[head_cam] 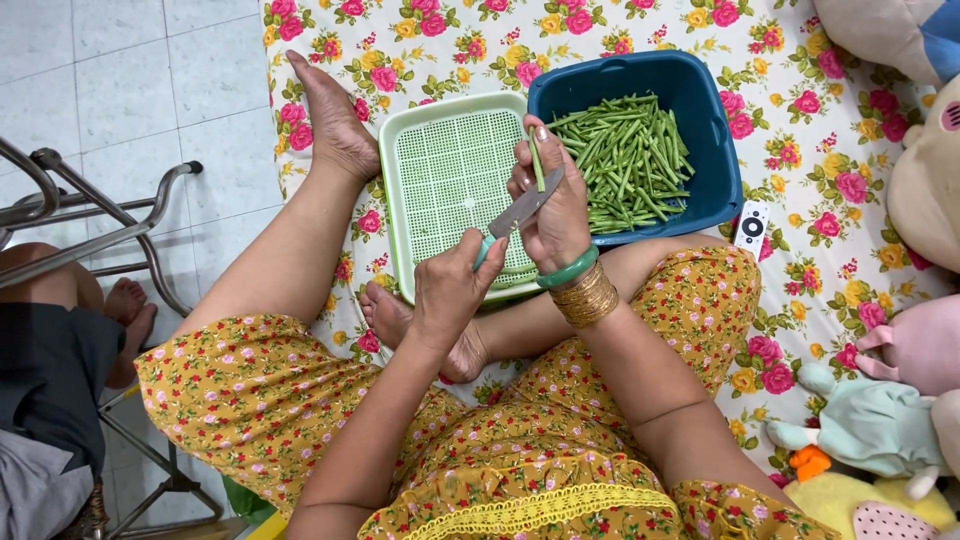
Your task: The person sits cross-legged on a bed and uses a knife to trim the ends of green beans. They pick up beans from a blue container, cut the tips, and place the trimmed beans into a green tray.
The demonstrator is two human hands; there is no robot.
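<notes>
My left hand [450, 290] grips a knife [525, 208] by its teal handle, blade pointing up and to the right. My right hand [555, 215], with gold bangles and a green bracelet on the wrist, holds a single green bean [537, 160] upright against the blade. Both hands hover over the near right corner of a pale green perforated tray [388, 190], which looks empty. Right behind it, a dark blue basin [715, 130] holds a heap of green beans [625, 160].
I sit cross-legged on a floral sheet [830, 160], one foot [335, 120] stretched beside the tray. A white remote [751, 228] lies by the basin. Stuffed toys [880, 420] line the right edge. Another person's leg [60, 290] and a metal frame [100, 220] are at left on the tiles.
</notes>
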